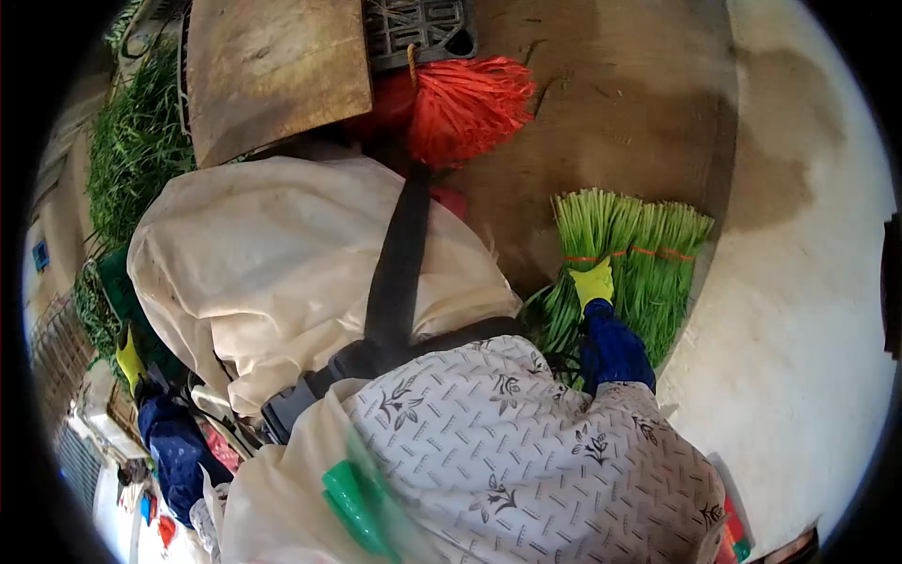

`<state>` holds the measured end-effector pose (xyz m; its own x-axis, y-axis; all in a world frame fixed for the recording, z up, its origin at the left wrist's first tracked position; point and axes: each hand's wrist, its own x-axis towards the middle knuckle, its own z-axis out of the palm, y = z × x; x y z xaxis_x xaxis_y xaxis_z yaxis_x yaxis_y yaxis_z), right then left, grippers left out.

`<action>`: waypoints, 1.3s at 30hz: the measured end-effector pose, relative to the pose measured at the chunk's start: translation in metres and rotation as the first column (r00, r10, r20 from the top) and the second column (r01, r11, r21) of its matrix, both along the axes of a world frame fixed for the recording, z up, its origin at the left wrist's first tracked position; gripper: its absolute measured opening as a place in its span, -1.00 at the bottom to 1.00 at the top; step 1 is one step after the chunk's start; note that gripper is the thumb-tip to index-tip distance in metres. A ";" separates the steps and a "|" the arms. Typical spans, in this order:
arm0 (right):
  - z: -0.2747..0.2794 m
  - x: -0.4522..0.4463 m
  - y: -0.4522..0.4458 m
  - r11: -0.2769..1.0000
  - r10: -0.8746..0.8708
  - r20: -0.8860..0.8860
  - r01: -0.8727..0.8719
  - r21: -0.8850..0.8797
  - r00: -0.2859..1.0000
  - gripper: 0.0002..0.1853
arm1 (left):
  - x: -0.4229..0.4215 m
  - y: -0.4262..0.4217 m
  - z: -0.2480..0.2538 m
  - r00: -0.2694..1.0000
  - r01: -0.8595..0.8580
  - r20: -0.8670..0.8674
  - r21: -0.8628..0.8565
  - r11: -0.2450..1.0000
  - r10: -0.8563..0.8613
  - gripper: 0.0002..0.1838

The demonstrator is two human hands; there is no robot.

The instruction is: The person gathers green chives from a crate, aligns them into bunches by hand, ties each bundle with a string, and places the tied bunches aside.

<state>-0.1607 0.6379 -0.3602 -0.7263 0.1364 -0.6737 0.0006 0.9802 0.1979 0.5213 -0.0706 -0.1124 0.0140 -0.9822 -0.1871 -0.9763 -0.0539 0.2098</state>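
My right hand point(593, 284), in a yellow-green glove below a dark blue sleeve, lies on the leftmost bundle of chives point(584, 230), its fingers against the stalks just under the band. More chive bundles point(662, 235) stand close beside it, cut ends up, tied with orange-red bands. At the far left, my left hand point(130, 358), in the same kind of glove, is beside a green crate point(132, 305). Its fingers point upward and seem stretched out, with nothing visible in them.
Loose greens point(141, 141) are heaped at the upper left. A brown board point(277, 70) lies near a black crate point(427, 28), with red plastic strings point(474, 103) hanging beside it. A cream apron point(310, 244) covers my lap. A pale wall point(789, 376) rises at the right.
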 end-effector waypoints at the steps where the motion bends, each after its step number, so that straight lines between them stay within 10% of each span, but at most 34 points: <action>1: -0.008 -0.004 -0.004 1.000 -0.003 0.000 0.003 0.016 1.000 0.14 | 0.000 0.001 0.004 1.000 0.000 0.003 0.008 1.000 0.000 -0.59; 10: -0.023 -0.021 0.009 0.988 -0.122 -0.252 0.143 0.063 0.960 0.06 | -0.008 0.010 0.040 0.999 -0.009 0.043 0.043 0.999 0.007 -0.61; 15: -0.044 -0.009 -0.017 0.968 -0.071 -0.099 0.093 0.234 0.992 0.17 | -0.003 0.026 0.038 0.999 -0.043 0.029 0.063 0.997 0.042 -0.62; 17: -0.024 -0.018 -0.022 0.981 -0.142 0.007 0.140 0.134 0.990 0.12 | 0.002 0.026 0.035 0.998 -0.057 0.020 0.070 0.996 0.056 -0.63; 20: 0.017 -0.012 -0.034 0.979 0.203 -0.174 -0.201 0.030 0.963 -0.01 | 0.005 0.029 0.034 0.998 -0.063 0.018 0.084 0.994 0.062 -0.63; 23: -0.004 0.016 -0.021 0.891 0.169 0.016 -0.146 -0.429 0.985 -0.20 | 0.008 0.030 0.030 0.998 -0.067 -0.001 0.098 0.993 0.067 -0.64; 24: -0.027 0.021 -0.003 0.693 0.505 0.030 -0.385 -0.610 0.863 -0.32 | 0.009 0.032 0.027 0.998 -0.068 -0.008 0.105 0.992 0.069 -0.64; 27: -0.087 0.033 0.040 0.816 -0.137 0.499 0.383 -0.433 0.856 -0.68 | 0.014 0.030 0.025 0.995 -0.083 -0.036 0.149 0.985 0.090 -0.65; 31: -0.069 0.010 0.026 0.954 -0.153 0.525 0.263 -0.142 0.837 -0.68 | -0.024 0.046 0.038 0.995 0.096 -0.006 0.032 0.995 -0.096 -0.69; 36: -0.059 -0.046 -0.069 0.704 0.676 0.114 -0.592 -0.391 0.728 -0.59 | -0.031 0.029 0.039 0.987 0.077 0.141 0.038 0.996 -0.082 -0.68; 37: -0.040 -0.064 -0.103 0.628 0.528 -0.248 -0.570 -0.530 0.812 -0.56 | -0.008 0.019 0.029 0.998 0.070 -0.002 0.042 0.997 -0.070 -0.68; 39: 0.011 -0.105 -0.182 0.643 0.223 -0.110 -0.231 -0.730 0.969 -0.42 | -0.022 0.031 0.027 0.998 0.054 0.023 0.021 0.998 -0.054 -0.68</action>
